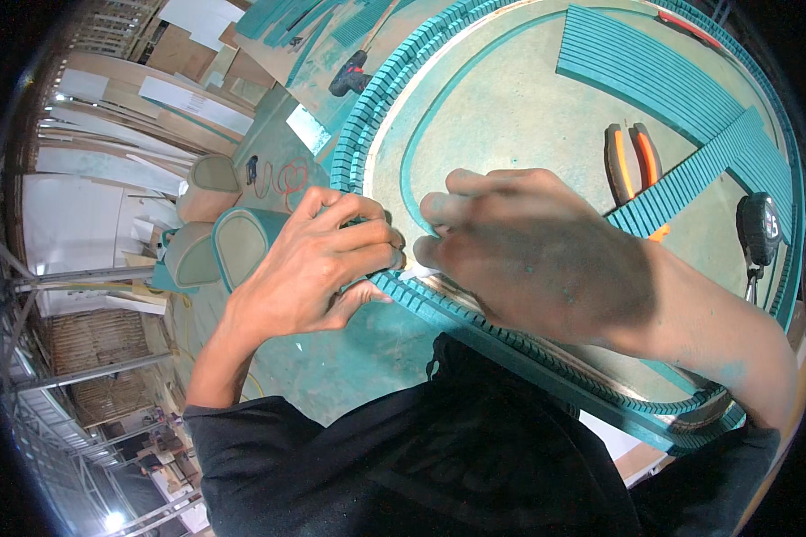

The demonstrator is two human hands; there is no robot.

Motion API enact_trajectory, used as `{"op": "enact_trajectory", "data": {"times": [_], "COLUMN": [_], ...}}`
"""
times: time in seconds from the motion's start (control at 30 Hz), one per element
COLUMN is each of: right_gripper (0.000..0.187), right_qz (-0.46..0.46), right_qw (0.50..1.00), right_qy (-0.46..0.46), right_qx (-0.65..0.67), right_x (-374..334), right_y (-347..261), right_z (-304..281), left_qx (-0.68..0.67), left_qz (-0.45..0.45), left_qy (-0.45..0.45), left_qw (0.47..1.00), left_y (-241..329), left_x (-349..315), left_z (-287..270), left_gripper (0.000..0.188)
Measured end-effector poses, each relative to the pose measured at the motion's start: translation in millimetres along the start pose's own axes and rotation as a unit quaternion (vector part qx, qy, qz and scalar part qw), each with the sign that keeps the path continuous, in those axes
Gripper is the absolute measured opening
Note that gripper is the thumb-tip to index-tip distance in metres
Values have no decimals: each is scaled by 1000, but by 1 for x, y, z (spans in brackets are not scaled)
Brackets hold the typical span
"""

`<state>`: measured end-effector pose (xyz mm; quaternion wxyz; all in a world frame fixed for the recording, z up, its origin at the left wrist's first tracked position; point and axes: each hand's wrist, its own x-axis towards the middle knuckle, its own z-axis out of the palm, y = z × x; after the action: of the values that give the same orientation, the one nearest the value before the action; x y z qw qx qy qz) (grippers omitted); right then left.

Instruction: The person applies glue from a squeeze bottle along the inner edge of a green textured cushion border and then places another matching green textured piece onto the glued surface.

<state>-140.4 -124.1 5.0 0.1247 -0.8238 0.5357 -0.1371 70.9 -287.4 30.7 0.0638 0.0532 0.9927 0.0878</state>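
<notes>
My left hand (318,259) grips a turquoise slotted strip (434,302) at the near left edge of a large rounded panel (510,116). Its fingers curl over the strip's top and the thumb presses from outside. Close beside it, my right hand (537,255) is closed, knuckles up, over the panel. A small white tip (414,270) shows between the two hands at the strip; the rest of whatever the right fingers hold is hidden under them. Double rows of the slotted strip (360,125) run upright around the panel's rim.
On the panel lie orange-and-black pliers (616,166), loose slotted turquoise pieces (654,72) and a black tape measure (761,228). A drill (349,76) rests beyond the panel's left side. Rounded boxlike forms (242,246) and a red hose (291,179) are on the floor at left.
</notes>
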Motion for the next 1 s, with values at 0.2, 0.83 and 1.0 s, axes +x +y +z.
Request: {"op": "enact_trajectory", "data": {"times": [0.2,0.83,1.0], "right_gripper": [21,25,23], "right_qz": [12,-1,-2], "right_qw": [998,999,998], "right_qy": [55,41,60], "right_qx": [34,32,21], "right_x": [-6,-3,2], "right_y": [8,7,9], "right_z": [8,7,10], "left_qx": [-7,-53,-55], "left_qz": [-8,-73,-59], "left_qy": [-3,-26,-30], "left_qw": [1000,996,996], "left_y": [1,0,-5], "left_x": [-2,-1,3], "left_z": [1,-2,-2], "left_gripper": [35,38,40]}}
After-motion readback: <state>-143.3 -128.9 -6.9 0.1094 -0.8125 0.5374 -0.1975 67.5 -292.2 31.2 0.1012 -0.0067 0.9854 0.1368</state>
